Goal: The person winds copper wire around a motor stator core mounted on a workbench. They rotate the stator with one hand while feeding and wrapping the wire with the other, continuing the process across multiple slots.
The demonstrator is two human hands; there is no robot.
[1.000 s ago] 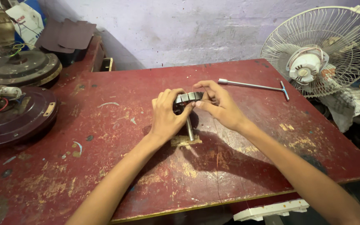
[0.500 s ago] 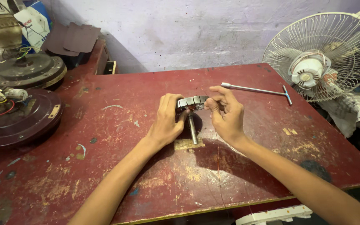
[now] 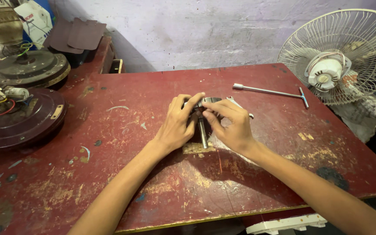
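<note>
both hands (image 3: 207, 124) gripping motor rotor (image 3: 202, 130) — red table (image 3: 153, 100)

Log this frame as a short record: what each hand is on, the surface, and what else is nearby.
left hand: gripping the small motor part from its left side
right hand: on the same part, fingers over its top
shaft: sticks out from the part toward the camera, between the hands
surface: worn red table
nearby: T-handle wrench, cage fan, two round fan housings
</note>
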